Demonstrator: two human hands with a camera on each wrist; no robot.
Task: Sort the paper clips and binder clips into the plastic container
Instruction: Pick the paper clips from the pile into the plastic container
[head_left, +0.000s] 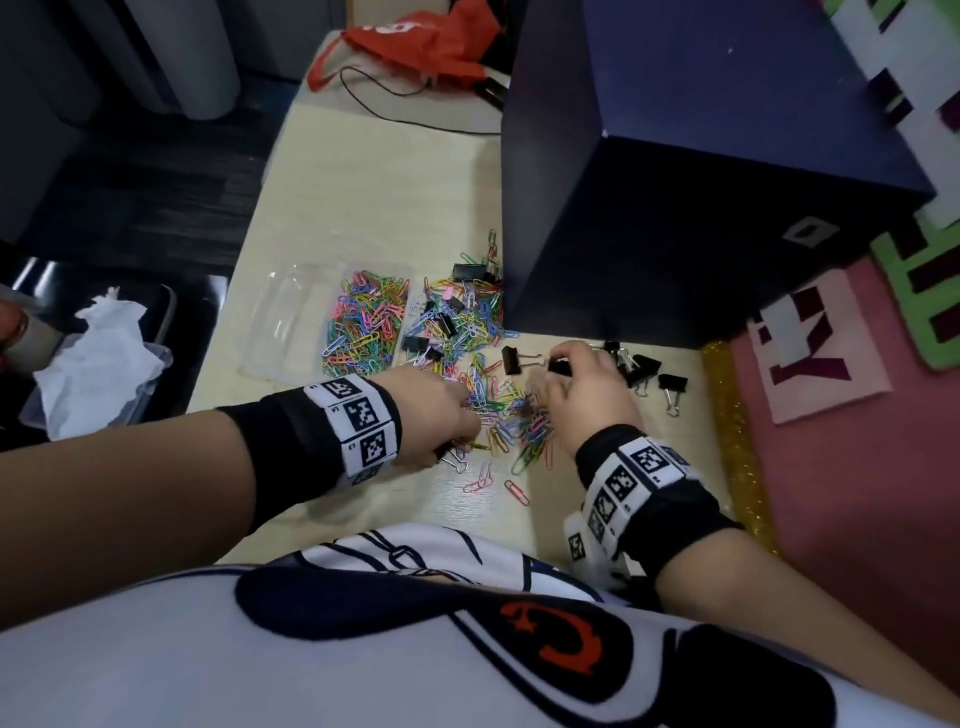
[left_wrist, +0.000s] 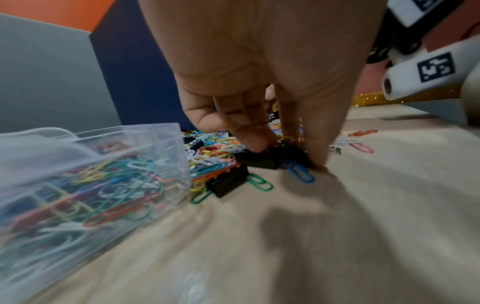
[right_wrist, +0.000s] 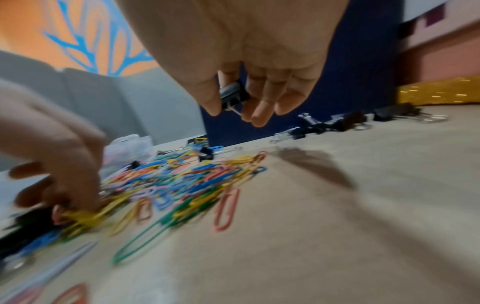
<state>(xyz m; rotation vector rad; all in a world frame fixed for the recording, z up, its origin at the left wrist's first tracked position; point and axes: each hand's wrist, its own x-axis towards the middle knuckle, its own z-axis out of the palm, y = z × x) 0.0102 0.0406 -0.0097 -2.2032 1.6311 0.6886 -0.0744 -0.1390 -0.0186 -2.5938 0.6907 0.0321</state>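
Even indoor light, soft hand shadows on the desk (left_wrist: 337, 226), blurred wrist views, wide-angle edge bending

Little here reads as plain text. The wristbands (head_left: 358, 415) on both arms carry square black-and-white coded markers with tiny digits beside them, too small to make out. A white tube (left_wrist: 428, 72) in the left wrist view bears one more such marker. The pink cloth (head_left: 815, 348) at the right shows large dark block shapes like letters, cut off and not legible.
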